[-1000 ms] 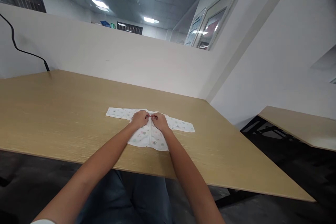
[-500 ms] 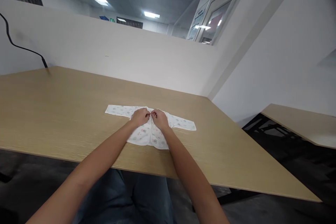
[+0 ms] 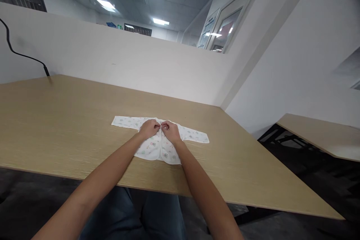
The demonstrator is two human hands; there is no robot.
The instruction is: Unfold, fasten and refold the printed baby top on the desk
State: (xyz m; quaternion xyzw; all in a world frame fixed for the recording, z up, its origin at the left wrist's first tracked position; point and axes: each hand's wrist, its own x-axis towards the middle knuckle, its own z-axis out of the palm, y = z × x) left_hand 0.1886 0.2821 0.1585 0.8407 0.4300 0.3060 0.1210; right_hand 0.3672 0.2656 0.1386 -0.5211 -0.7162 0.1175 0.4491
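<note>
A small white baby shirt (image 3: 152, 149) with a pastel print lies flat on the table, its sleeves spread to both sides and its front split down the middle. My left hand (image 3: 150, 128) pinches the left front edge just below the neckline. Opposite it, my right hand (image 3: 170, 131) pinches the right front edge, the fingertips of both hands almost touching. A small dark dot, perhaps a snap, shows at the collar just above the fingers. What exactly lies between the fingertips is too small to make out.
The wooden table (image 3: 70, 127) reaches back to a low white partition (image 3: 126, 63). At the back left a black cable (image 3: 28, 53) hangs down to the tabletop. A second table (image 3: 317, 133) stands to the right, beyond a gap.
Both hands stay at the collar with a slight shift of the fingers downward along the front opening. The whole view has tilted up a little.
</note>
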